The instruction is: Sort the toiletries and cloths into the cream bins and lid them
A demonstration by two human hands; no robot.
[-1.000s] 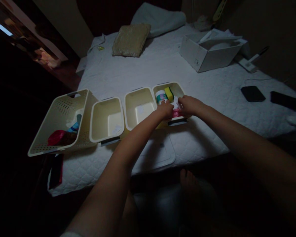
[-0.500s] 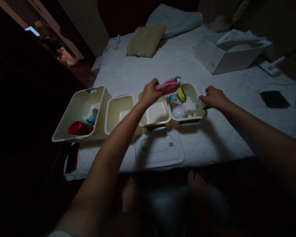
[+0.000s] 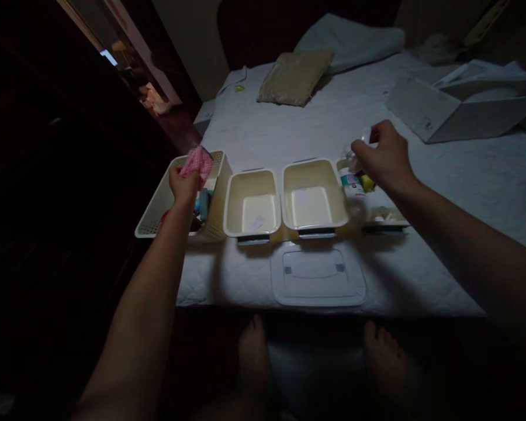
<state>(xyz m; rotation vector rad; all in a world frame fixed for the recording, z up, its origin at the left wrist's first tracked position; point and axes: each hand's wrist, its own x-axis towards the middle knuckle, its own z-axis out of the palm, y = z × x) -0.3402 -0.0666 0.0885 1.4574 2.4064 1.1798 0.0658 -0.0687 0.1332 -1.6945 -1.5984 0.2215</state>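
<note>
The left hand (image 3: 183, 186) pinches a pink cloth (image 3: 197, 163) over the perforated basket (image 3: 153, 217) (already holding a few items); the right hand (image 3: 383, 156) grips a small clear object above the rightmost bin (image 3: 392, 221), two bins between them bare.

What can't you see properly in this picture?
- What the right hand holds: small, pale and blurred; the fingers cover most of it.
- The bin on the right: the right hand and wrist hide most of its inside.
- The inside of the perforated basket: the left hand with its pink cloth and the dim light hide what lies there.
- The white box: cut off by the right edge.
</note>
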